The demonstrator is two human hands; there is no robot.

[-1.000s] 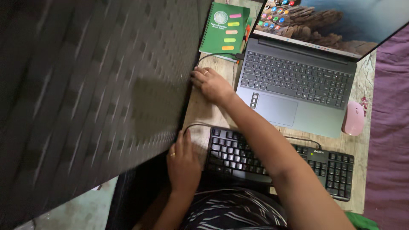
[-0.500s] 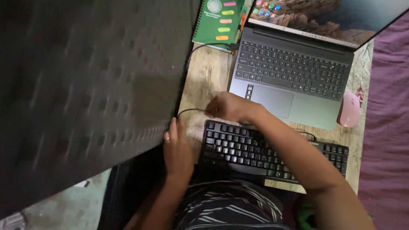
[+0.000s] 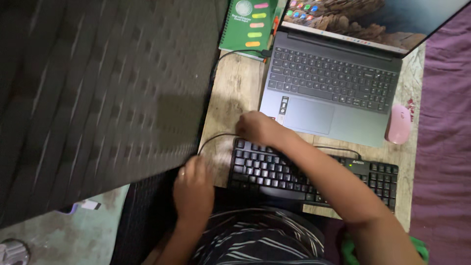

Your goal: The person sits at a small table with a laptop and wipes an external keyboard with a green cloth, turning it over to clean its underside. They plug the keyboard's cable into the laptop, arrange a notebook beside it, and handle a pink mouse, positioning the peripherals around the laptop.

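Two hands: the left hand (image 3: 194,189) and the right hand (image 3: 257,128). One open laptop (image 3: 338,83), one black keyboard (image 3: 314,174), one pink mouse (image 3: 398,123) and one green spiral notebook (image 3: 248,24). Two thin black cables: one cable beside the notebook (image 3: 235,52), one cable at the keyboard (image 3: 213,138).

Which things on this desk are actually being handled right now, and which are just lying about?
In hand:
right hand at the top left corner of the black keyboard, on its black cable
left hand at the desk's left edge

Lying about:
laptop
pink mouse
green spiral notebook
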